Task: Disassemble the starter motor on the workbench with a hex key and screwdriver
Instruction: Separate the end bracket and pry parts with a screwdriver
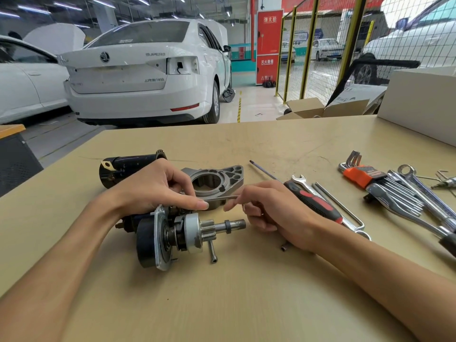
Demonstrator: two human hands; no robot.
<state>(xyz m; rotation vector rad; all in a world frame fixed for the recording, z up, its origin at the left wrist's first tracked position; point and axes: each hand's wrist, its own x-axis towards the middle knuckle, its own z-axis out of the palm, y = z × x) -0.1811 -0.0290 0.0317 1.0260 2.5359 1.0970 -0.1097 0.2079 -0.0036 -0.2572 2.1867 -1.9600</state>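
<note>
So the half-stripped starter motor core point(172, 235), black drum at one end, silver plate, pinion gear and bare steel shaft at the other, is lying on its side on the tan workbench point(246, 292), pretty much front and centre. Left hand point(158, 186) rests on top of it, fingers curled down over the upper part, with the index finger stretched out straight toward the right. Right hand point(269, 211) sits just right of the shaft tip, thumb and fingers pinching a thin silver hex key point(219, 198) that runs sideways to the left fingertips; can't tell where its tip ends.

Just behind the core there's the grey cast-aluminium nose housing point(217, 181) with its big round hole, and behind-left of that the black cylindrical motor casing point(130, 166). A loose silver bolt point(212, 251) lies right in front of the pinion. Off to the right of the core, behind the right hand: a red-and-black-handled screwdriver point(313, 201), then an orange-holdered hex key set point(362, 174) and some chrome spanners point(419, 191).
</note>
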